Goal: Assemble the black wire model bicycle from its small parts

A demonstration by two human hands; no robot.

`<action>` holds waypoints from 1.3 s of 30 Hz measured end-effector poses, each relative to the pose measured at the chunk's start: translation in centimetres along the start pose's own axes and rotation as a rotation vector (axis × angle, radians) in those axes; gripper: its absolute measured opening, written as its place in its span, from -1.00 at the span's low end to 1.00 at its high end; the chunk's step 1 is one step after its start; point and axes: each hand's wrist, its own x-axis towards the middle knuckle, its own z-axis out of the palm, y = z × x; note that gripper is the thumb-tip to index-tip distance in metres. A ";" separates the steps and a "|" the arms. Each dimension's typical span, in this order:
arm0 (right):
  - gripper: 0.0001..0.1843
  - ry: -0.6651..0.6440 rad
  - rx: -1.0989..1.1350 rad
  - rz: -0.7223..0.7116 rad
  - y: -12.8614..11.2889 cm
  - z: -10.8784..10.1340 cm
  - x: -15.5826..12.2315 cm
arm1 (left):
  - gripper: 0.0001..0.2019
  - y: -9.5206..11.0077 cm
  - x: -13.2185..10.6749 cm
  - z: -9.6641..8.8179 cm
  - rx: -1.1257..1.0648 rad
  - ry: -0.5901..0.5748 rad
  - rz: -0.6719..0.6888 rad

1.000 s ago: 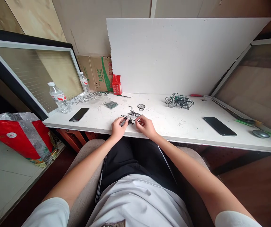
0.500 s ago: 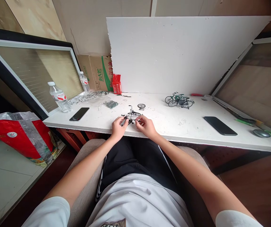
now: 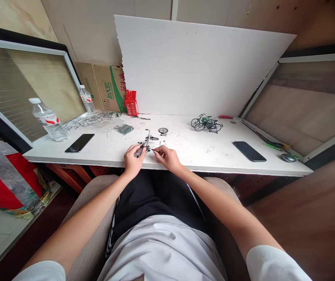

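Note:
A small black model bicycle frame (image 3: 147, 141) stands at the near edge of the white table (image 3: 185, 152). My left hand (image 3: 132, 159) is closed on its near left end. My right hand (image 3: 168, 157) pinches a thin dark part (image 3: 155, 150) held against the frame from the right. A loose little wheel (image 3: 163, 130) lies just beyond the frame. Two finished green model bicycles (image 3: 206, 123) stand farther back on the right.
A black phone (image 3: 79, 143) and a water bottle (image 3: 49, 120) sit at the left, with wire parts (image 3: 93, 119), a second bottle (image 3: 86, 98), a cardboard box (image 3: 106, 86) and a red pack (image 3: 131, 103) behind. Another phone (image 3: 249, 151) and tools (image 3: 273, 143) lie right. A white board (image 3: 196, 66) backs the table.
The view has swung to the right and slightly down, so everything sits further left in frame. Both hands stay on the model frame in much the same grip.

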 end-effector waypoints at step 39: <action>-0.59 0.014 0.081 0.018 1.3 0.2 0.3 | -0.80 -0.3 0.3 0.1 -0.009 -0.044 -0.031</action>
